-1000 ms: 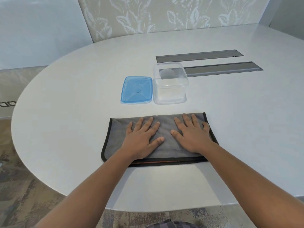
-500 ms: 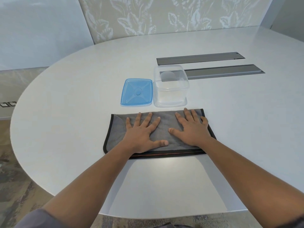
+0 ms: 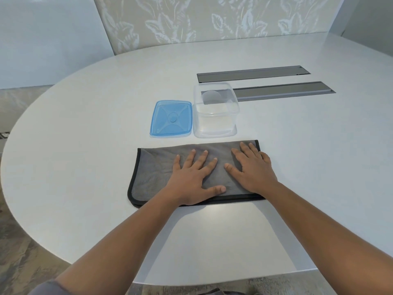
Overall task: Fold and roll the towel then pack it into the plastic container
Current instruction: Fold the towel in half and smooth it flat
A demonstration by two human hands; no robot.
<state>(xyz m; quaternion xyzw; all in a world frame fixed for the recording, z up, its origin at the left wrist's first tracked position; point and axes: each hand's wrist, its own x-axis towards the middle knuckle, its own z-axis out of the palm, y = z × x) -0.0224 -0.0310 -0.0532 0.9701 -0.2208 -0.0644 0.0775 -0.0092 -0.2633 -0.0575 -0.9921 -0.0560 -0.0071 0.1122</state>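
Observation:
A grey towel [image 3: 153, 173] with black edging lies folded into a wide rectangle on the white table. My left hand [image 3: 191, 179] presses flat on its middle, fingers spread. My right hand [image 3: 252, 169] presses flat on its right part, fingertips near the far right corner. Just beyond the towel stands the clear plastic container [image 3: 215, 111], lidless and with nothing in it. Its blue lid [image 3: 171, 118] lies flat on the table to the container's left.
Two long grey cable hatches [image 3: 253, 73] [image 3: 282, 91] are set into the white oval table [image 3: 85, 124] behind the container. A patterned wall panel stands at the back. The table's near edge curves just below my forearms.
Both hands have slid a little across the towel toward the far edge and to the right, smoothing it. The towel keeps its folded shape and place.

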